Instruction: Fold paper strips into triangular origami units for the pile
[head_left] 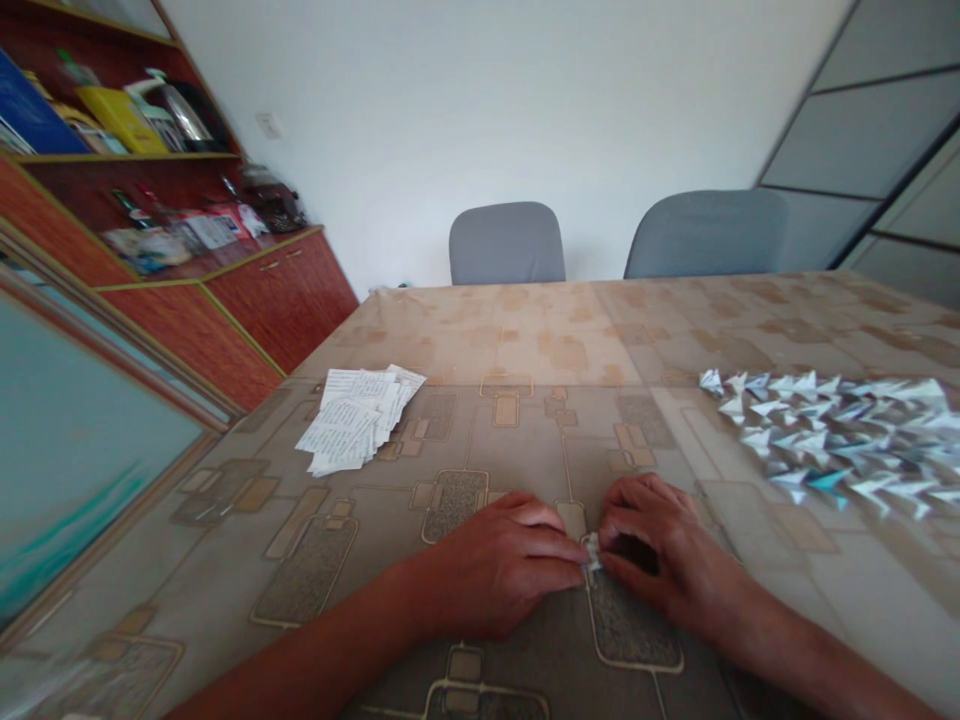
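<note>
Between the fingertips of both hands is a small folded piece of printed paper (593,552), mostly covered by the fingers. My left hand (517,560) pinches its left side, palm down, close to the tabletop. On the other side, my right hand (660,545) grips the paper between thumb and fingers, with a gap showing inside the curl. A loose pile of printed paper slips (352,420) lies flat to the left, beyond my left hand. Many small folded paper pieces (840,430) with pointed tips stand in rows to the right.
A patterned tablecloth (480,430) covers the table. Two grey chairs (507,243) stand at its far side against a white wall. At the left, a red-brown cabinet (277,300) has shelves with a kettle (187,112), bottles and boxes.
</note>
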